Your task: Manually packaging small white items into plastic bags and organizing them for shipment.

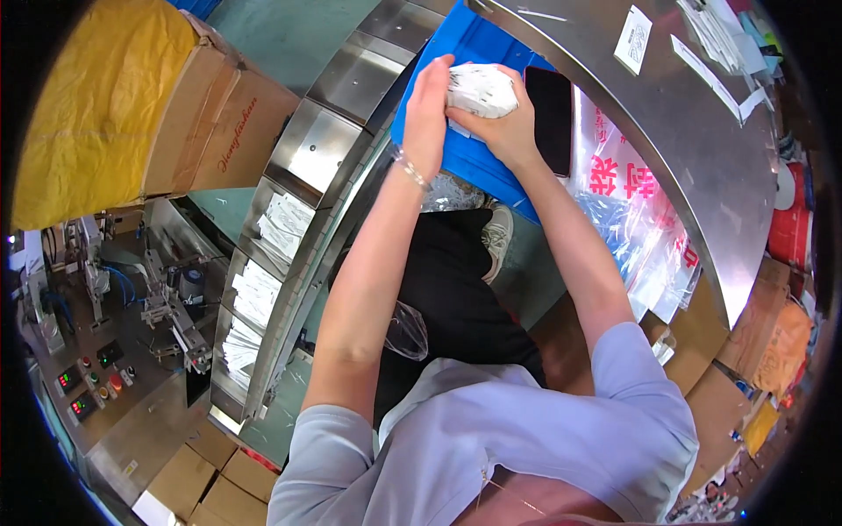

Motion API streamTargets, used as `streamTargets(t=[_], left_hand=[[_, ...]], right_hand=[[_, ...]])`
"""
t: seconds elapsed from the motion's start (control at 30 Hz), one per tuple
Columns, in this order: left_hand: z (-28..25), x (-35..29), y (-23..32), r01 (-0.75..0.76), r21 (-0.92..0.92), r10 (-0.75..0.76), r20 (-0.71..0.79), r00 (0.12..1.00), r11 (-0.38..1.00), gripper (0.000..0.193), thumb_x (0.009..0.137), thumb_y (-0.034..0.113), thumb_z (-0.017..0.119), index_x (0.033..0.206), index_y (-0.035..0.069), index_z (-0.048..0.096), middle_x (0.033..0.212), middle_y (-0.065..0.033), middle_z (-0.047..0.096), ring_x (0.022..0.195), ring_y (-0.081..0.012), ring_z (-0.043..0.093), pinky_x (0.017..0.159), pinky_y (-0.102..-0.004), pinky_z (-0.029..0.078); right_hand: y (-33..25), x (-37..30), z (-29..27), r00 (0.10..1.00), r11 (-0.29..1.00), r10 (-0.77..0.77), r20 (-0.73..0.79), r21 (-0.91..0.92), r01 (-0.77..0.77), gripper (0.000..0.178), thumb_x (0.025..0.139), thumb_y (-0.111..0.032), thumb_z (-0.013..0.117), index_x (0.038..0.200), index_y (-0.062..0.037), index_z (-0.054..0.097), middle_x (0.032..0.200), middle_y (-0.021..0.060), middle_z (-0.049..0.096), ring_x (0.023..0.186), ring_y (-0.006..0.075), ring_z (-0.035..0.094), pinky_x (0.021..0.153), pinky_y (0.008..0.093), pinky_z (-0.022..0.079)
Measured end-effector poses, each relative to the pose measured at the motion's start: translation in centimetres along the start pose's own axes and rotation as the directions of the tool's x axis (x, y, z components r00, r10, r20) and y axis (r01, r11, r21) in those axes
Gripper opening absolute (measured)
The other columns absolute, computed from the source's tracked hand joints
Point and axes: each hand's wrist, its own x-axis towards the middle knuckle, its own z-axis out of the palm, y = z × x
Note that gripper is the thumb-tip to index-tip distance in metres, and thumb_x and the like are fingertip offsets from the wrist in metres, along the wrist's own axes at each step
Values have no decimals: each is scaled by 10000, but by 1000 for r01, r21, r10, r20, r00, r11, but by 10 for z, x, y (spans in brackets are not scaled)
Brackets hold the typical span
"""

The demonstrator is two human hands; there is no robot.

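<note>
- The left hand (427, 110) presses its palm side and nearly straight fingers against the left side of a bundle of white slips (482, 90).
- The right hand (513, 125) curls around the bundle's right side, its thumb along the near edge, so the bundle is squeezed between both hands.
- The bundle is over a blue bin (474, 162); whether it touches the bin, I cannot tell.
- A bracelet (410, 170) circles the left wrist.
- A dark flat device (549, 123) lies just right of the right hand.
- Clear plastic bags (618, 206) with pink print lie beside the right forearm.
- A curved metal table (702, 167) runs along the right, with loose paper strips (712, 74) on top.
- Left of the left arm, metal trays (314, 151) stand in a row, several holding more white slips (254, 294).
- Farther left are a cardboard box (232, 131) and a yellow sheet (96, 105).
</note>
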Motion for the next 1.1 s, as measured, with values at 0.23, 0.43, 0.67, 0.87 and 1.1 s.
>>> streamTargets(t=[0.23, 0.43, 0.67, 0.87, 1.1], left_hand=[[7, -6, -6, 67, -78, -68, -9, 998, 995, 569, 930, 477, 416, 1209, -10, 511, 1051, -66, 610, 1020, -161, 538, 969, -275, 344], [-3, -31, 20, 232, -405, -207, 103, 973, 885, 647, 923, 515, 394, 1263, -33, 436, 1146, -92, 558, 1096, -182, 503, 985, -299, 341], [-3, -110, 68, 101, -718, -31, 110, 993, 688, 791, 884, 429, 498, 1379, -63, 126, 1387, -171, 290, 1267, -229, 326, 1037, -339, 288], [-13, -168, 64, -232, 417, 177, 167, 970, 879, 923, 713, 202, 680, 1353, -109, 93, 1358, -251, 289, 1267, -331, 319, 1055, -368, 267], [-22, -205, 60, -348, 715, 373, 132, 919, 606, 942, 678, 114, 697, 1351, -105, 76, 1335, -310, 268, 1260, -432, 294, 1063, -407, 255]], right_hand=[[-5, -17, -1, 995, 996, 40, 86, 73, -47, 704, 601, -28, 823, 1162, -28, 398, 1121, 89, 569, 1023, 164, 561, 866, 322, 480], [-35, -18, 9, 987, 984, 147, 68, 95, -153, 662, 612, -11, 792, 1189, -17, 467, 1093, 90, 602, 995, 181, 585, 864, 322, 472], [-96, -58, 41, 910, 838, 384, 153, 357, -413, 524, 658, -25, 747, 1142, -15, 545, 1055, 91, 623, 956, 198, 607, 833, 318, 482], [-115, -88, 61, 894, 801, 406, 190, 398, -448, 445, 697, -41, 736, 1102, -10, 557, 1009, 82, 628, 910, 182, 609, 772, 310, 490], [-131, -122, 84, 876, 818, 427, 223, 317, -479, 441, 696, -31, 737, 1098, -10, 557, 1015, 81, 623, 920, 180, 603, 777, 310, 490]])
